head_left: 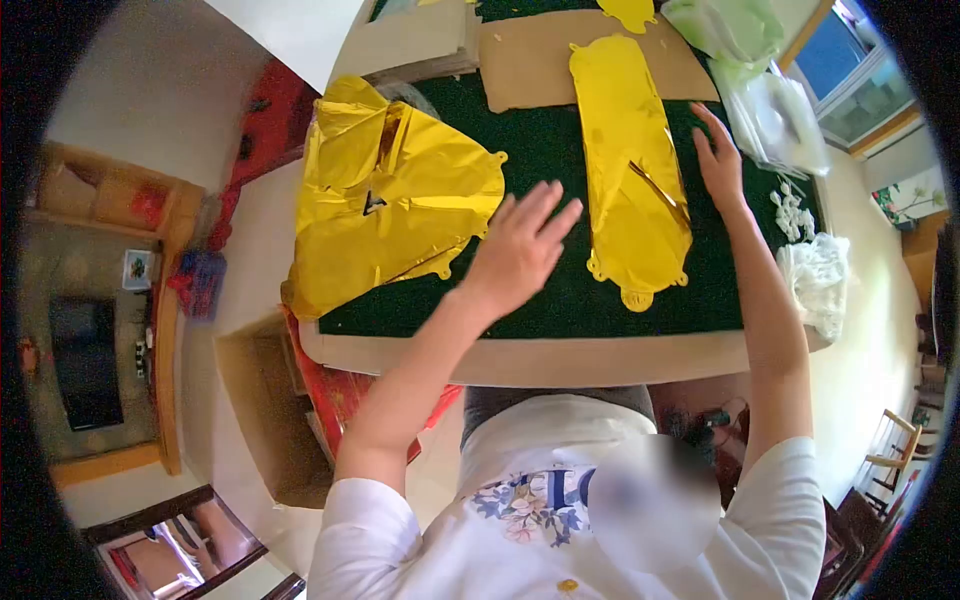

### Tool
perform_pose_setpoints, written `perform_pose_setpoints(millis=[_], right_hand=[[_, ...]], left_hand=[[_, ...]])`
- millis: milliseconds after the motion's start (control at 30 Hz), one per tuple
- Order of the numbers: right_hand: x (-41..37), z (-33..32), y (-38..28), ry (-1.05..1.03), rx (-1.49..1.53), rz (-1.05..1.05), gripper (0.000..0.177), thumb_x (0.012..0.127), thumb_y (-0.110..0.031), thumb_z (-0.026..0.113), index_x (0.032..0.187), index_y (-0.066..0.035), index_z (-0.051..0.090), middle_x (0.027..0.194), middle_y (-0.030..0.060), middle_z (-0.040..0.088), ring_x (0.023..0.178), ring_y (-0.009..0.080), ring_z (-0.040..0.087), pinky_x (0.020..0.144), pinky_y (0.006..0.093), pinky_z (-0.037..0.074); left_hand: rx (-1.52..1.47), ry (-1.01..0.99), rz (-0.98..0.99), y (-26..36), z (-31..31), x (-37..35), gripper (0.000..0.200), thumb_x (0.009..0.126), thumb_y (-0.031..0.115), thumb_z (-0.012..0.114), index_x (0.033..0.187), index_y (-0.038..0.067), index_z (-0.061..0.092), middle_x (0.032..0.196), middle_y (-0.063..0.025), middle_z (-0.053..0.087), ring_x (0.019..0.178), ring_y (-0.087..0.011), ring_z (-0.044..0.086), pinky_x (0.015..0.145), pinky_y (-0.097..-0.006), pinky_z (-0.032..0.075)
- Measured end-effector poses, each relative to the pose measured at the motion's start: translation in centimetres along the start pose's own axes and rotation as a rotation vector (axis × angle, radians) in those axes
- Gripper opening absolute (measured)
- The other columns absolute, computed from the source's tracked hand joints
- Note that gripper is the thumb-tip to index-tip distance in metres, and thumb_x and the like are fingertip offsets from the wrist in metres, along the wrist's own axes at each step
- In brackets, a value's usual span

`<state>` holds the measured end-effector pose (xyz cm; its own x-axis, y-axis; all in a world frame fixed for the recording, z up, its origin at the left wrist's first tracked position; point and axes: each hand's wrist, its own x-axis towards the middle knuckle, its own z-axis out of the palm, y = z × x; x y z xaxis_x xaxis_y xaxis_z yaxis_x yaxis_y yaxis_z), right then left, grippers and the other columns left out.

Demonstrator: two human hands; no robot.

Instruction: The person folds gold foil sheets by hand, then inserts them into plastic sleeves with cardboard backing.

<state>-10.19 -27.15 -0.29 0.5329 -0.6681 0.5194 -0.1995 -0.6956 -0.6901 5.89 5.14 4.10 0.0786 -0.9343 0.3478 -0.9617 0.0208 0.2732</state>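
Note:
My left hand (515, 248) is over the green table surface, fingers apart and holding nothing, between two gold foil pieces. Close to its left lies a wide, crumpled gold foil sheet (350, 220) with small tabs on its right edge. On the other side, a long gold foil piece (630, 150) lies flat, with tabs at its near end and a crease near its middle. Just right of this long piece, my right hand (718, 160) is open and empty, its fingers pointing to the far side. The long foil's far end rests on brown cardboard (520, 65).
At the far right are a pale green plastic bag (730, 30) and clear plastic bags (775, 115). White clustered pieces (792, 212) and a crumpled white bag (815, 280) lie at the right edge. Another gold piece (630, 10) is at the far side. A cardboard box (265, 410) stands below left.

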Motion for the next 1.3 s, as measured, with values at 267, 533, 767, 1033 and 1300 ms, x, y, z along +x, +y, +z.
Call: perform_pose_setpoints(millis=[267, 533, 767, 1033, 1300], right_hand=[[-0.7, -0.5, 0.4, 0.019, -0.093, 0.042, 0.029, 0.089, -0.008, 0.059, 0.118, -0.005, 0.061, 0.121, 0.0139, 0.062, 0.117, 0.0261, 0.057, 0.1, 0.0333, 0.041], [-0.6, -0.6, -1.0, -0.026, -0.145, 0.075, 0.026, 0.086, -0.009, 0.06, 0.111, -0.005, 0.064, 0.122, 0.0134, 0.061, 0.116, 0.0295, 0.056, 0.1, 0.0362, 0.042], [-0.6, -0.7, -1.3, -0.059, -0.201, 0.048, 0.026, 0.086, -0.01, 0.06, 0.11, -0.006, 0.064, 0.122, 0.0124, 0.061, 0.116, 0.0298, 0.055, 0.101, 0.0375, 0.041], [-0.6, -0.7, -0.8, 0.026, -0.137, 0.073, 0.024, 0.087, -0.011, 0.059, 0.11, -0.006, 0.065, 0.119, 0.0105, 0.063, 0.111, 0.0254, 0.058, 0.097, 0.0352, 0.043], [-0.8, -1.6, -11.2, -0.153, 1.111, 0.823, 0.043, 0.096, -0.027, 0.055, 0.13, -0.002, 0.051, 0.107, 0.0112, 0.066, 0.097, 0.0174, 0.062, 0.087, 0.0307, 0.046]], left_hand=[[0.289, 0.17, -0.262, -19.1, -5.4, 9.7, 0.042, 0.085, 0.009, 0.061, 0.126, 0.005, 0.053, 0.137, -0.0164, 0.047, 0.126, -0.0344, 0.045, 0.105, -0.0415, 0.038], [0.39, -0.063, -0.507, -27.3, -6.3, 13.4, 0.025, 0.089, 0.018, 0.053, 0.11, 0.008, 0.062, 0.111, -0.0187, 0.062, 0.104, -0.0365, 0.059, 0.089, -0.0452, 0.047], [0.435, 0.017, -0.347, -26.6, -7.6, 13.5, 0.02, 0.089, 0.02, 0.055, 0.098, 0.009, 0.069, 0.095, -0.0163, 0.067, 0.087, -0.0373, 0.063, 0.077, -0.0457, 0.05], [0.447, 0.501, -0.006, -19.0, -10.3, 15.9, 0.019, 0.085, 0.012, 0.056, 0.102, 0.009, 0.066, 0.098, -0.0097, 0.065, 0.094, -0.0313, 0.059, 0.08, -0.0399, 0.048], [0.074, 0.315, 0.422, 3.4, 1.1, 11.0, 0.027, 0.079, 0.016, 0.059, 0.104, 0.005, 0.064, 0.095, -0.004, 0.057, 0.093, -0.0212, 0.054, 0.078, -0.0367, 0.045]])
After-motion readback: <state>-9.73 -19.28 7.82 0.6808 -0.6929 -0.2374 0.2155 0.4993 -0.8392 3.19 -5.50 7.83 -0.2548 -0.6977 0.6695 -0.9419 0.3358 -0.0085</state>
